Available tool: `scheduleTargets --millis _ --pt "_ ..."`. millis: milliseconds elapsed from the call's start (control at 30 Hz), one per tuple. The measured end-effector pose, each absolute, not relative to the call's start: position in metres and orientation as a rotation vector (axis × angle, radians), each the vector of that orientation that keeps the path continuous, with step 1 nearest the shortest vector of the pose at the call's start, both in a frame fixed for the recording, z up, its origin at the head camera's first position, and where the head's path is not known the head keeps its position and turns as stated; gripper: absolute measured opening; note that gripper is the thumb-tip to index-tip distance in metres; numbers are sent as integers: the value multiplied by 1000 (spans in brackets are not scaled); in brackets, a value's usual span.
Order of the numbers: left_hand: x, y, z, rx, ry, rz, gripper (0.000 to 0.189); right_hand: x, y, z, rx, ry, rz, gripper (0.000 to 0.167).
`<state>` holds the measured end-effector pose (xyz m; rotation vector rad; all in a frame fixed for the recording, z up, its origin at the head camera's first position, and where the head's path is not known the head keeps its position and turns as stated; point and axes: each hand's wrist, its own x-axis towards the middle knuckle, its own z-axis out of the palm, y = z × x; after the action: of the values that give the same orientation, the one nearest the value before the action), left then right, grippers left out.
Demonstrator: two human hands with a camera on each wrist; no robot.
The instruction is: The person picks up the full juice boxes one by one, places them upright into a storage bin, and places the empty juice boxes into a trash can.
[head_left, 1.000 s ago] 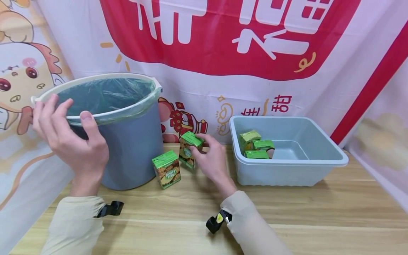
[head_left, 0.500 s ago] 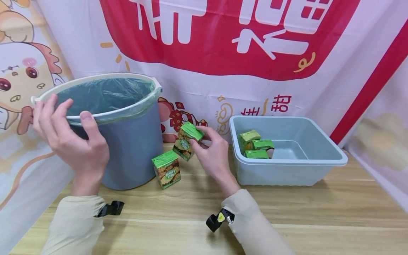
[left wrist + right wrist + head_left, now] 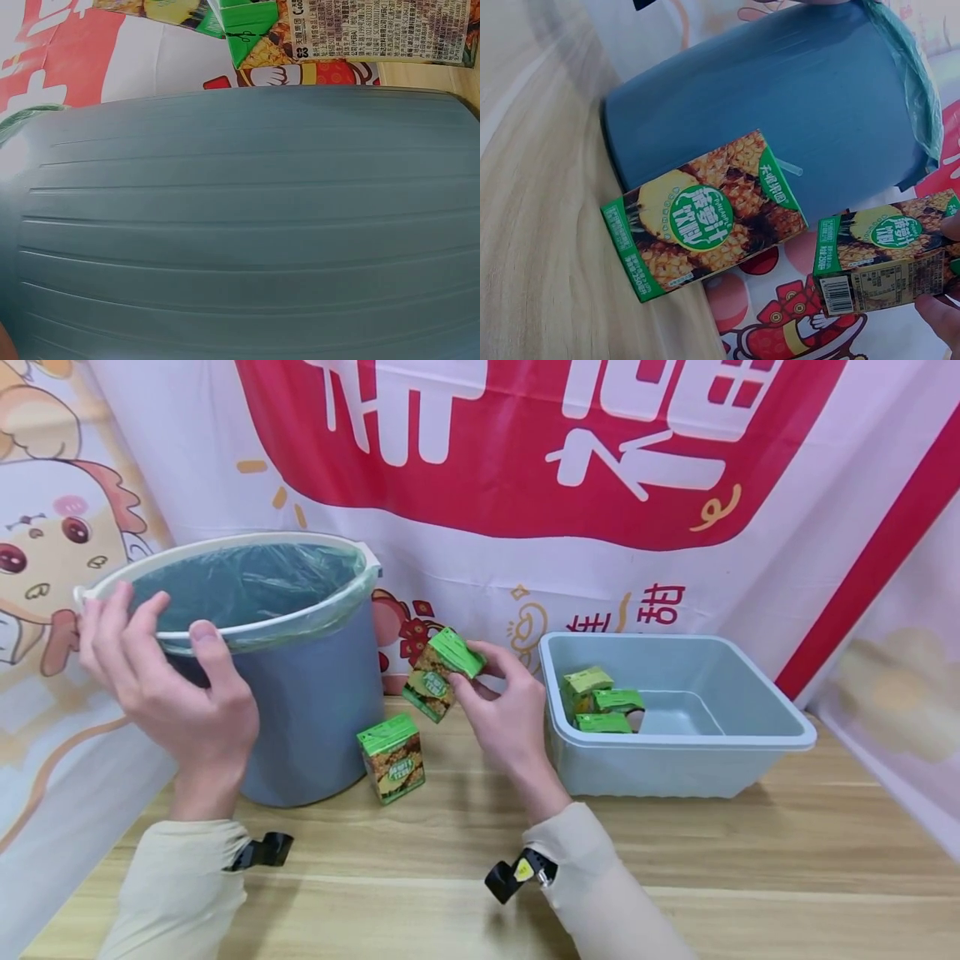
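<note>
A pineapple juice box [image 3: 431, 681] with a green top is pinched between the thumb and fingers of my right hand [image 3: 498, 710]. It is tilted and raised above the table, between the trash can and the tub. A second juice box [image 3: 393, 764] stands upright on the table against the trash can; its printed front fills the middle of the right wrist view. My left hand [image 3: 168, 685] is at the near left rim of the blue-grey trash can [image 3: 322, 710], fingers spread and fairly straight. Whether its palm touches the wall is hidden.
To the right stands a light blue tub [image 3: 675, 768] with several small green-topped boxes [image 3: 603, 722] in its left end. A thin plastic bag [image 3: 300, 572] lines the trash can. Behind everything hangs a printed cloth [image 3: 480, 568]. The tabletop [image 3: 450, 877] is wooden.
My right hand has lifted the juice box off the table, tilting it and raising it slightly. My left hand, the trash can and the other boxes have stayed in place.
</note>
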<state>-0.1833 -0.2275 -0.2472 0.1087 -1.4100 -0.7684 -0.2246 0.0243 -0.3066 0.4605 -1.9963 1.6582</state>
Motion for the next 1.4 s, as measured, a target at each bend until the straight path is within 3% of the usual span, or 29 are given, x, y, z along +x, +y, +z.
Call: scheduleTargets --millis 400,800,1400 --pt "-186 -227 -249 114 -1396 -759 49 -222 19 -300 453 -1922 1735 36" --pt "-188 -232 -252 113 -1397 -753 50 -223 20 -265 532 -1902 1640 37" --pt "-185 -230 -249 116 -1419 -754 51 -227 19 -222 566 -1672 1944 37"
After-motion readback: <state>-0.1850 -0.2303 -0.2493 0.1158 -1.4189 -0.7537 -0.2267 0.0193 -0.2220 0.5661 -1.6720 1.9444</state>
